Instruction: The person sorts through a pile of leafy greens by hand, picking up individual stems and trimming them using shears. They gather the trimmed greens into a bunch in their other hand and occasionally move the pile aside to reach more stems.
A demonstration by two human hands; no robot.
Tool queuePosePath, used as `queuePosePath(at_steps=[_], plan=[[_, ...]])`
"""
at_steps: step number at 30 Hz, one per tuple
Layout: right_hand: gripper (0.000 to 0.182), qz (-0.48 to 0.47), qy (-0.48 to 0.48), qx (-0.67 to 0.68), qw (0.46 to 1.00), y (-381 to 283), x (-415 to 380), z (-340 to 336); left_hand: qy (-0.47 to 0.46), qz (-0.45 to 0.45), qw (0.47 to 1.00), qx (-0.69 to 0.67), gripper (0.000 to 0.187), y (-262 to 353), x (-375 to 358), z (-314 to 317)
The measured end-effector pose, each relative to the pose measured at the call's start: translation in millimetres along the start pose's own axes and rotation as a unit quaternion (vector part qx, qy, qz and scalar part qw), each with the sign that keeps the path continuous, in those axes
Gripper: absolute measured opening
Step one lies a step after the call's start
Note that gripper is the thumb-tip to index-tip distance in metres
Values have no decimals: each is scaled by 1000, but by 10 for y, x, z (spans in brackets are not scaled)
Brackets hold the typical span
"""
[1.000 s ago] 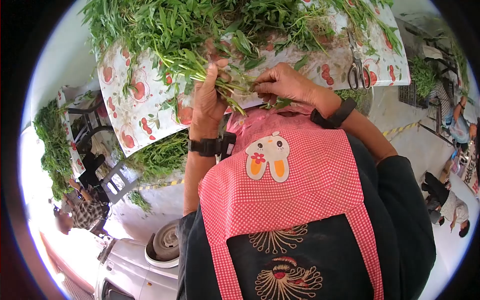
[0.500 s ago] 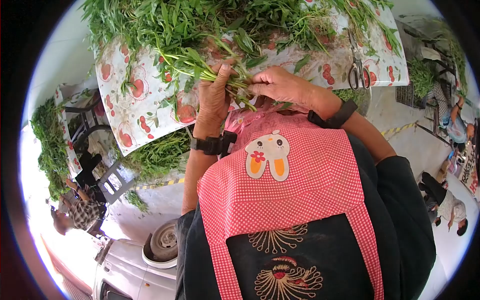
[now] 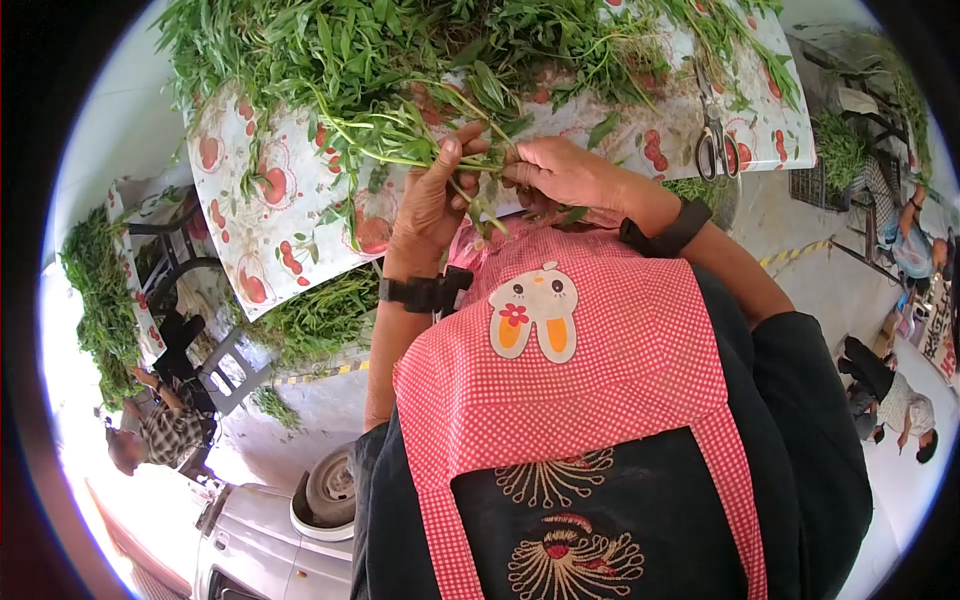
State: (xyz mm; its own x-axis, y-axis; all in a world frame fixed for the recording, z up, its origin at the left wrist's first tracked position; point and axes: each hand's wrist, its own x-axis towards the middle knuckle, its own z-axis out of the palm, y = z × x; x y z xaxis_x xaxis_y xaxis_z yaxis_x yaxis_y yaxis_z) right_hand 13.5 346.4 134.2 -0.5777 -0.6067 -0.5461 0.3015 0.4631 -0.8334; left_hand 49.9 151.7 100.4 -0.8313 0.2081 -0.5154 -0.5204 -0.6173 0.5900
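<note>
A small bunch of leafy green stems (image 3: 385, 140) is held above the table's near edge, in front of my apron. My left hand (image 3: 432, 200) is closed round the stems, with its thumb pressed on top. On the other side, my right hand (image 3: 560, 172) pinches the stem ends between bent fingers. Stem tips and a few leaves poke out below, between the two hands. Beyond them, a large heap of the same greens (image 3: 340, 50) covers the back of the table. Scissors with dark handles (image 3: 712, 150) lie to the right of my right hand.
A fruit-print tablecloth (image 3: 225, 220) covers the table, with loose leaves on it. More greens (image 3: 320, 315) lie below its left edge. A plastic chair (image 3: 230, 370) and a seated person (image 3: 170, 425) are at left. A crate (image 3: 820, 185) and other people (image 3: 905, 415) are at right.
The bunch between my hands looks thinner and more spread out. My left hand has shifted slightly, and my right hand has curled its fingers closer round the stem ends.
</note>
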Motion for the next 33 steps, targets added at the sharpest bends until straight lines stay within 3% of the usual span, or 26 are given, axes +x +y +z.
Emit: queuePosePath(at_steps=[2,5,10,13,15,17,21,22,24,26,28,30,33], plan=[[32,-8,-35,-21,999,110,52,-19,-83,-35,996,7,55,43,8,5],[33,17,-106,-20,994,61,21,-107,-151,-41,988,2,51,82,-40,49],[36,53,-142,32,988,60,-41,-197,-96,-56,993,-38,24,-24,48,6],[32,18,-65,49,997,175,-96,-279,32,-65,996,-52,31,8,134,61],[30,-22,104,82,991,328,-257,-431,25,-57,996,-63,30,17,171,-1],[29,-57,288,3,956,499,-514,-716,29,-49,996,-66,30,33,190,0],[39,-3,516,-64,854,1370,-995,-1357,26,-43,997,-57,28,15,226,80],[39,-2,519,-65,852,1403,-1059,-1375,25,-31,997,-71,24,-6,221,87],[49,103,553,-202,802,1472,-1171,-1398,19,-21,996,-84,21,-20,218,106],[58,115,530,-213,813,1681,-1156,-1428,2,-24,996,-86,15,-12,218,121],[60,125,500,-363,776,1638,-1127,-1337,-22,-25,996,-84,15,5,208,117],[63,120,507,-346,780,1598,-1121,-1286,-44,-24,995,-82,17,19,202,114],[61,130,552,-372,735,1571,-1137,-1203,-22,-16,998,-55,17,8,202,153]])
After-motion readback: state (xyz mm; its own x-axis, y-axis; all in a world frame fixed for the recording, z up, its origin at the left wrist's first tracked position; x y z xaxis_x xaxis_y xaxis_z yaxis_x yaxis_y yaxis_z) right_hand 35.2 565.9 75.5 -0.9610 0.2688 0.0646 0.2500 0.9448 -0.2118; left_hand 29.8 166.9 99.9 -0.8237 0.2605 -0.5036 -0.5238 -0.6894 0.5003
